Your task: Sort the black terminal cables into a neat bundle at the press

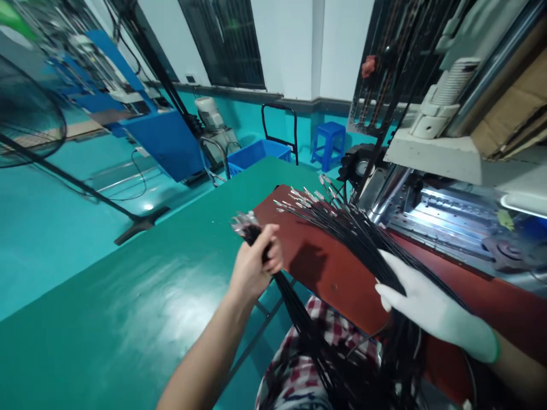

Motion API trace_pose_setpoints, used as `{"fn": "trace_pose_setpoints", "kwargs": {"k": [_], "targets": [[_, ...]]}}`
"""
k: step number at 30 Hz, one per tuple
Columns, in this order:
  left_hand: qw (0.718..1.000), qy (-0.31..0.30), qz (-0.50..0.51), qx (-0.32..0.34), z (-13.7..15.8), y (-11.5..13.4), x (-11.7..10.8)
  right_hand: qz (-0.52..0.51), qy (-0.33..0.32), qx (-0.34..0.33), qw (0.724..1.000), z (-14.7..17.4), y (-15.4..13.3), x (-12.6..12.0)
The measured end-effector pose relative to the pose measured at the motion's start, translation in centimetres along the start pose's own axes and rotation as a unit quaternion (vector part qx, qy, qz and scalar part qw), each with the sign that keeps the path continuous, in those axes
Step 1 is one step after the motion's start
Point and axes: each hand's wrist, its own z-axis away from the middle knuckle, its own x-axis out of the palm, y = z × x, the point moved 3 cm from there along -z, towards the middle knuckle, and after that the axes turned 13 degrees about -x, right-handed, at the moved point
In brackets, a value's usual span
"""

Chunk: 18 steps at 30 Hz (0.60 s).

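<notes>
At centre, the left hand [258, 259] is fisted round a cable bundle [294, 307], seemingly to bind it; at lower right, the gloved right hand [421, 296] clasps more cables [361, 242] (probably against spreading).

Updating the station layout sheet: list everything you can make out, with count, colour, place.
Cables: too many to count, black with pale or silvery ends, two bundles at the hands
Work surface: 1, red-brown, under the right bundle
Table: 1, green, left and centre
Machine: 1, off-white and metal, right
Cardboard: count unclear, brown, upper right
Stool: 1, blue, far wall
Tub: 1, blue, beyond the table
Fan: 1, dark, left edge
Motor: 1, pale, back wall
Windows: at least 2, dark, back wall
Checked clothing: red-white, lap
Left hand: 1, bare, gripping cable ends
Right hand: 1, white glove, around the right bundle
</notes>
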Motion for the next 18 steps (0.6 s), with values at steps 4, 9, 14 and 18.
{"fn": "trace_pose_setpoints", "kwargs": {"k": [4,9,14,18], "targets": [[0.999,-0.029,-0.024,-0.031,-3.1,-2.6,0.7,-0.02,-0.027,0.008,0.999,-0.1,-0.4,1.6],[0.998,-0.054,0.004,-0.02,-4.5,-3.0,1.1,-0.06,-0.074,0.039,0.995,-0.3,-0.8,1.7],[0.998,-0.056,-0.02,-0.014,-4.8,-3.1,2.0,-0.276,-0.083,0.001,0.957,-5.1,-2.7,0.6],[0.998,-0.05,-0.033,-0.006,-4.5,-3.1,2.5,-0.48,-0.099,0.022,0.871,-10.5,-4.2,1.4]]}}
